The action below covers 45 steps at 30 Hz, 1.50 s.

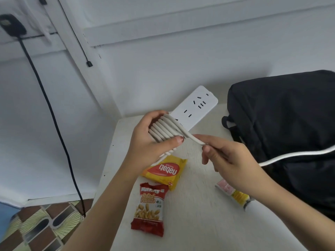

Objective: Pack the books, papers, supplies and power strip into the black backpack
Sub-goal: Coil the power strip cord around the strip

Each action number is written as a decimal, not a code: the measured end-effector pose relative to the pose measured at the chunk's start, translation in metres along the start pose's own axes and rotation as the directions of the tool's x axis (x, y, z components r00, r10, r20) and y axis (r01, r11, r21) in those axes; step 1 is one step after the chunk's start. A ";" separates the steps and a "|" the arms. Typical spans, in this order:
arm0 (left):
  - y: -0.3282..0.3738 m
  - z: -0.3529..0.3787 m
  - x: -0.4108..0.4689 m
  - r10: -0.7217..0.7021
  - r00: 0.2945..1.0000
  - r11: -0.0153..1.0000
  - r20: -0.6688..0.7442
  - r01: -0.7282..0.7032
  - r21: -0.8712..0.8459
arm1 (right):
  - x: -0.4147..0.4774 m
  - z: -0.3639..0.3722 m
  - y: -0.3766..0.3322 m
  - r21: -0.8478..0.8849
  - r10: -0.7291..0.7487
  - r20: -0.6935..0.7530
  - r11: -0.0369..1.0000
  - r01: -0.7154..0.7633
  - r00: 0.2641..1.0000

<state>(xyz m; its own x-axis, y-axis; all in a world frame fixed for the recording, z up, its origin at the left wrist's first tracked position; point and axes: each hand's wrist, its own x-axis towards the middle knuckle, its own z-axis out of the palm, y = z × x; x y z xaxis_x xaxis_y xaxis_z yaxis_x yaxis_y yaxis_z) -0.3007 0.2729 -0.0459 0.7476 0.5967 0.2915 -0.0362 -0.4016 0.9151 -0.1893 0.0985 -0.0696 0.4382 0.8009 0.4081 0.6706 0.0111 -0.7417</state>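
Just the one head cam here, wide-angle, looking forward and down.
It sits close over the table (190, 223), hands (145, 142) filling mid-frame, white wall behind, floor tiles (36, 227) at bottom left, black backpack (290, 133) at right.

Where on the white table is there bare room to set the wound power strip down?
Bare table lies between the red salted peanuts packet and the small yellow-and-pink tube, toward the near edge. The left side is crowded by the peanuts and the yellow Nabati wafer packet; the black backpack fills the right.
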 end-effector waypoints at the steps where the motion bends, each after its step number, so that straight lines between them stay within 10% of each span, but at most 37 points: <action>1: 0.000 0.002 0.000 -0.003 1.000 1.000 0.001 0.003 -0.018 | 0.000 0.001 0.000 0.022 0.004 -0.002 1.000 -0.004 1.000; 13: -0.009 0.005 0.001 -0.206 0.961 0.962 0.184 0.233 -0.140 | -0.001 0.014 0.008 0.185 0.199 -0.056 0.965 -0.186 0.978; 25: -0.009 0.018 -0.007 -0.201 0.979 0.978 0.025 0.202 -0.045 | -0.009 0.024 0.007 0.315 0.319 -0.082 0.907 -0.279 0.944; 30: -0.003 0.010 -0.002 -0.101 0.995 0.994 -0.013 0.101 -0.033 | 0.001 0.002 0.015 -0.112 0.244 0.082 0.966 -0.235 0.966; 38: 0.008 0.002 -0.001 -0.026 0.993 0.998 0.114 0.033 -0.056 | 0.010 -0.068 0.048 0.118 0.244 0.793 0.838 -0.533 0.558; 42: 0.009 0.000 -0.002 -0.009 0.981 0.999 0.194 0.019 -0.051 | 0.020 -0.083 0.050 -0.185 0.423 0.798 0.850 -0.494 0.429; 45: 0.011 -0.002 -0.003 0.003 0.953 1.000 0.304 0.003 -0.018 | 0.030 -0.078 0.047 -0.252 0.488 0.717 0.848 -0.467 0.499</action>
<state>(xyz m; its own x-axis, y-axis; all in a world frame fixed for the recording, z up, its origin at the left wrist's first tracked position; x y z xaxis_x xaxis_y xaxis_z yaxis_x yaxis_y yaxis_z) -0.3043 0.2678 -0.0364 0.9138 0.3562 0.1953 -0.0460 -0.3869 0.9210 -0.0979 0.0762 -0.0505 0.1168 0.8337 -0.5397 0.5151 -0.5154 -0.6848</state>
